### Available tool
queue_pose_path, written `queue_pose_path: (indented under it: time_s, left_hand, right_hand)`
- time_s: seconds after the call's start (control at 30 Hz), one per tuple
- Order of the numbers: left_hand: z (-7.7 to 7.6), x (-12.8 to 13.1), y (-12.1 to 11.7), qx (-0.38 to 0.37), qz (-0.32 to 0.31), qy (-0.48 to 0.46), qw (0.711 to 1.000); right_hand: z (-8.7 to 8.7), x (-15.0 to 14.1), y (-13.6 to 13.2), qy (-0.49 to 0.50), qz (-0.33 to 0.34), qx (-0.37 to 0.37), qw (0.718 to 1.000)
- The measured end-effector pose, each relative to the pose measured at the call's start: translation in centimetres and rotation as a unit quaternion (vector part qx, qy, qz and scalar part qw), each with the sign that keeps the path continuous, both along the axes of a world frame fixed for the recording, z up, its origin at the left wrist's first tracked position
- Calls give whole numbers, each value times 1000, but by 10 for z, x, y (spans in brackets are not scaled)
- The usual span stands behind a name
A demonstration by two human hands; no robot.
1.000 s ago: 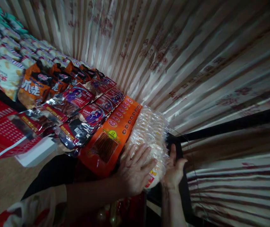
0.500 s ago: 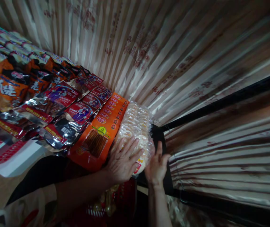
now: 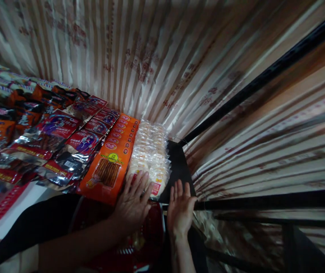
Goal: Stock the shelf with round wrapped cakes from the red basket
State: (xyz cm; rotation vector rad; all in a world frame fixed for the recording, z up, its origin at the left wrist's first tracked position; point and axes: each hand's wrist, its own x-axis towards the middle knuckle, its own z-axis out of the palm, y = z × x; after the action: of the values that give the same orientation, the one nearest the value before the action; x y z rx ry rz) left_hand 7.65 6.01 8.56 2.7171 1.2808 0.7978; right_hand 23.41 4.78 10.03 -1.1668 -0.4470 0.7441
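Observation:
Two rows of clear plastic packs of round white crackers (image 3: 152, 148) lie overlapping on a black shelf (image 3: 176, 167). My left hand (image 3: 134, 201) is palm down with its fingers stretched over the front end of these packs; whether it presses on them I cannot tell. To their right, my right hand (image 3: 181, 210) is held palm up, fingers extended, a little apart from the packs and holding nothing. An overlapping row of orange snack packs (image 3: 108, 163) with a brown stick-shaped food picture lies just left of the crackers.
Red and purple snack bags (image 3: 85, 140) and orange-black bags (image 3: 25, 113) fill the left. Pleated printed cloth (image 3: 151, 64) hangs behind. A black bar (image 3: 253, 79) slants up at right. Below the shelf are a red basket (image 3: 153, 227) and a white-and-red container (image 3: 11, 204).
My right hand has drawn away from the right side of the cracker packs and turned palm up. My left hand has slid back toward their front edge. The camera view has shifted.

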Motion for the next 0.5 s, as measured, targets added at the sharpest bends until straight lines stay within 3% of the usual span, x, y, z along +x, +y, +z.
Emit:
queue_pose_path:
  time_s: [0.13,0.23,0.3,0.4,0.47,0.5]
  left_hand:
    - [-8,-2,4,-9,0,24,1000]
    - [-14,-1,7,-17,-3,25,1000]
    - [-13,-2,8,-17,-10,4,1000]
    - [7,-7,0,-25,-24,-63,997]
    - [34,-14,-22,-65,-59,-121,989]
    - [49,-18,-40,-111,-113,-142,977]
  right_hand:
    - [-1,-13,3,35,21,-12,999]
    - [0,-18,8,66,80,-11,995]
    - [1,-20,5,53,65,-10,996]
    - [-3,-20,-14,6,-16,16,1000]
    - [-11,-19,-35,5,-55,14,998]
    - [-17,-18,-47,16,-59,0,998]
